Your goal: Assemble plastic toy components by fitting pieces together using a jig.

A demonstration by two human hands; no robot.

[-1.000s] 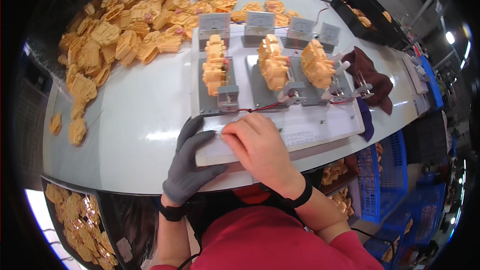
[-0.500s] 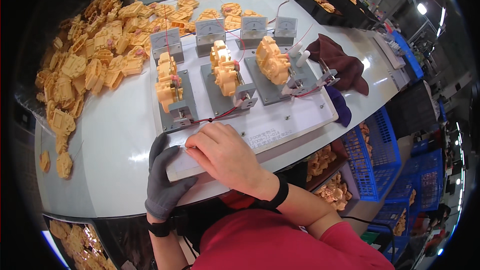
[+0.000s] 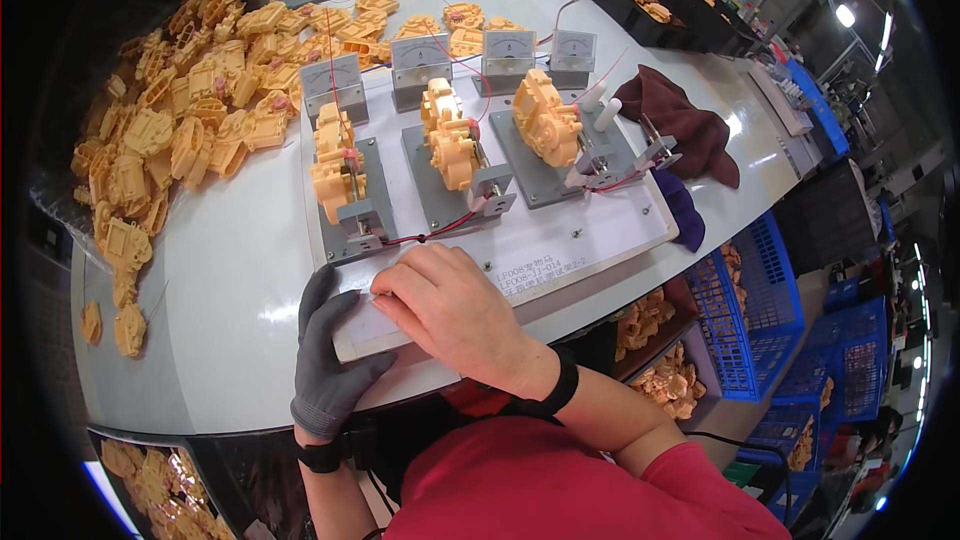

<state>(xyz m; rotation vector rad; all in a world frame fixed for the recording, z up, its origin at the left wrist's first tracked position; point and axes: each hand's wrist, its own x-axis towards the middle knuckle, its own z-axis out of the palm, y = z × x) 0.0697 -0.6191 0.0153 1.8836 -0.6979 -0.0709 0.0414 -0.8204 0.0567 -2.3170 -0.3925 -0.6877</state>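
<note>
My left hand (image 3: 333, 365), in a grey glove, rests at the near left corner of a white board (image 3: 625, 238), its fingers stretched along the side and its thumb apart. Bare, my right hand (image 3: 455, 310) lies over the board's front part. Its fingers are curled together, and whatever is between their tips is hidden. Beyond the hands, three yellow plastic gear housings (image 3: 450, 140) sit on grey metal fixtures (image 3: 362, 225) wired in red and black. Behind them stand several grey dial meters (image 3: 422, 58).
Loose yellow housings (image 3: 215, 75) form a large pile at the left and back. A brown cloth (image 3: 680, 125) and a purple cloth (image 3: 680, 210) lie to the right. Blue crates (image 3: 750, 310) stand below the table's right edge; a black tray (image 3: 665, 10) is at the back.
Both hands stay in place. The picture has shifted only very slightly; nothing has visibly been taken up or let go.
</note>
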